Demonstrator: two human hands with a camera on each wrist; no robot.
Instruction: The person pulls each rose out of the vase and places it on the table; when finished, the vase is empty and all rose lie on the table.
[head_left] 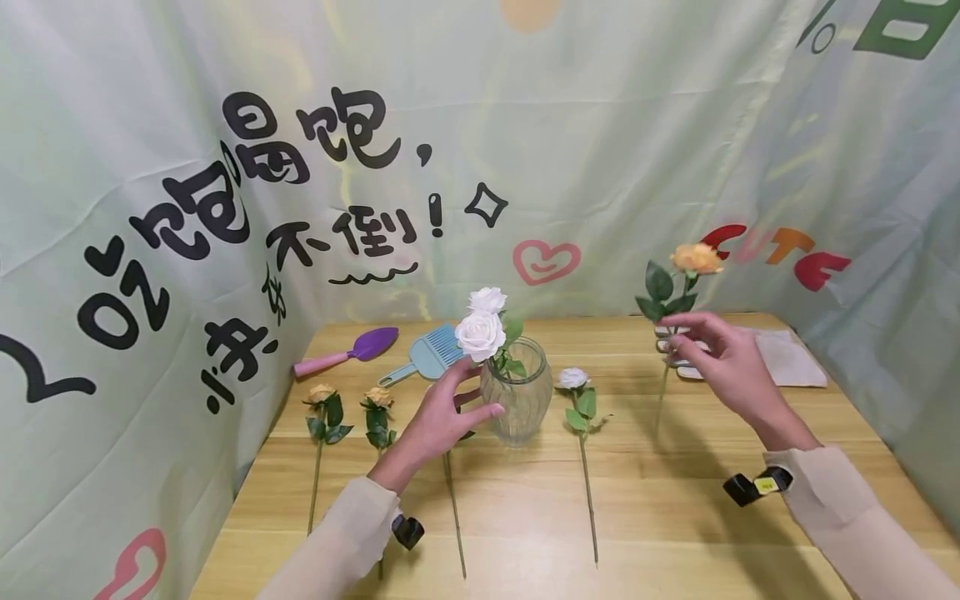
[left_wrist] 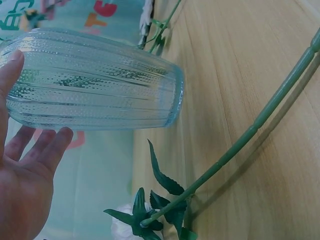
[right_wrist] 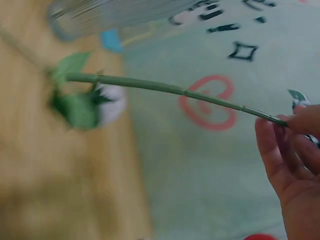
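Observation:
A clear ribbed glass vase (head_left: 517, 408) stands upright on the wooden table, white roses (head_left: 481, 335) with green leaves leaning at its mouth. My left hand (head_left: 450, 412) holds the vase from its left side, thumb across the front and fingers on the far side. In the left wrist view, the thumb and fingertips lie at opposite edges of the glass. Off to the right, my right hand (head_left: 716, 358) pinches the stem of an orange rose (head_left: 696, 259), bloom up and stem hanging over the table. The right wrist view shows that green stem (right_wrist: 165, 88) between thumb and fingers.
A white rose (head_left: 574, 379) lies right of the vase. Two orange roses (head_left: 321, 393) (head_left: 378, 397) lie at the left; another stem (head_left: 454, 517) lies near my left hand. Behind are a purple trowel (head_left: 375, 342), a light blue ridged tool (head_left: 435, 352) and a white cloth (head_left: 791, 358).

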